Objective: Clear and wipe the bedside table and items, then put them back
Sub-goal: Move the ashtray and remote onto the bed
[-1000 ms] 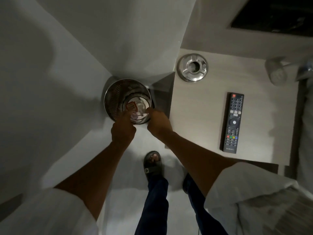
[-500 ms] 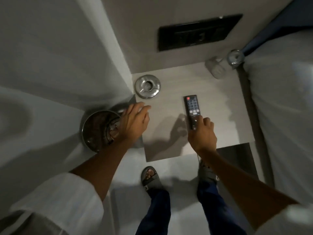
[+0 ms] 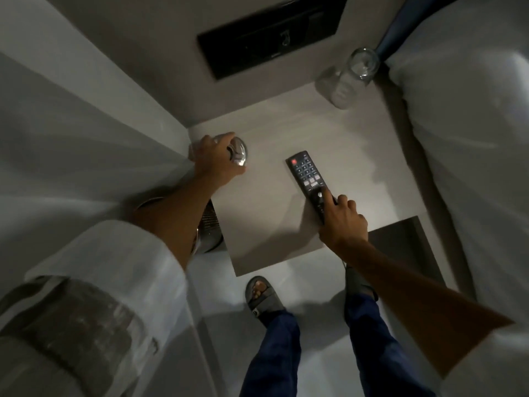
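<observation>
The pale bedside table (image 3: 266,224) stands between a wall and the bed. My left hand (image 3: 213,160) rests over the round metal ashtray (image 3: 240,156) at the table's far left corner, fingers curled on its rim. My right hand (image 3: 342,220) grips the near end of the black remote control (image 3: 306,174), which lies tilted on the table's middle. An empty glass (image 3: 362,65) and a small pale jar (image 3: 339,87) stand at the table's far right corner.
A metal waste bin (image 3: 207,233) sits on the floor left of the table, mostly hidden by my left forearm. The white bed (image 3: 463,138) runs along the right. A black switch panel (image 3: 269,32) is on the wall behind. My sandalled feet stand below the table's front edge.
My left hand left the bin and moved up onto the ashtray. My right hand closed on the remote's near end, and the remote now lies more tilted. The view shifted toward the table.
</observation>
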A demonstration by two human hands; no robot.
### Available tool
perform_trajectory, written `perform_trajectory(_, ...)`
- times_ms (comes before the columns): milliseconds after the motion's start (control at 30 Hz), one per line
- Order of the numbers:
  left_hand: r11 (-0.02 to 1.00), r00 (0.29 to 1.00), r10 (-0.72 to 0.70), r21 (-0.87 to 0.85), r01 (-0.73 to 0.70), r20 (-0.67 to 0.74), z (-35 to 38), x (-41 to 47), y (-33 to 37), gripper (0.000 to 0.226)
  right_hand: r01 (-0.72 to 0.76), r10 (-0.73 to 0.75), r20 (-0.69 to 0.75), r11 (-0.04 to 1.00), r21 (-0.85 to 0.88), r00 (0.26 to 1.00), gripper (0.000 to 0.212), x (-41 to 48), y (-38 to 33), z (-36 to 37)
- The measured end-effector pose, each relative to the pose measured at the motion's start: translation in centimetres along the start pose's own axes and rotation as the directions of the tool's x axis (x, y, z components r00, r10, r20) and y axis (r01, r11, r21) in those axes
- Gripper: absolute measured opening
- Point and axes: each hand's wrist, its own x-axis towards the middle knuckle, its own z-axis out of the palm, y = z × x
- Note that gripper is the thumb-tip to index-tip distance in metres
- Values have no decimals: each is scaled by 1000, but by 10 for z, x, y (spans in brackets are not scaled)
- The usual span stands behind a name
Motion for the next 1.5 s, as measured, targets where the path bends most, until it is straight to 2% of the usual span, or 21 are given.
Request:
perform_trajectory(100,990,994,64,-132,-51,92,20,-49,15,83,-49,41,51,986,157,998,92,-11,17,-9)
perform_trajectory(333,936,984,176,-311,-166,4,55,-162,75,78,-232,202,119,893,386,972,78,-65,99,-49)
perform_trajectory(500,890,946,323,-349,-294,26,57,-197,157,86,-228,278,12,759,610,960,68,-129,161,-92)
perform_trajectory(633,843,891,453,-329,-425,9,57,-213,243,85,-219,359,-54,676,704,932,65,-179,213,-132)
perform_trajectory(733,772,800,600,-287,-568,29,64,-231,314,80,-222,452,-144,660,717,880,68,-206,261,-162)
perform_trajectory(867,630,641,767,-213,-747,23,83,-248,401,77,-295,592,-307,706,644,745,71,-222,333,-190)
perform_trajectory(1000,487,464,872,-186,-853,154,116,-269,472,81,-443,713,-277,643,624,645,69,-223,407,-196)
perform_trajectory(1067,403,358,903,-176,-898,239,135,-278,496,82,-510,738,-269,638,577,619,68,-220,431,-196)
perform_trajectory(1133,337,286,904,-120,-934,317,153,-283,510,81,-545,744,-276,644,536,608,70,-217,446,-194)
perform_trajectory(1233,303,277,878,-7,-953,390,171,-282,514,80,-556,739,-245,646,523,628,71,-211,452,-190)
perform_trajectory(1333,288,293,885,68,-955,362,170,-277,506,85,-580,714,-182,668,466,676,67,-206,447,-192)
perform_trajectory(1400,325,319,904,28,-945,284,157,-270,492,82,-600,692,-205,709,369,692,63,-201,434,-199)
perform_trajectory(1500,424,421,903,-18,-905,91,129,-251,456,63,-530,605,-338,795,295,721,49,-186,395,-214)
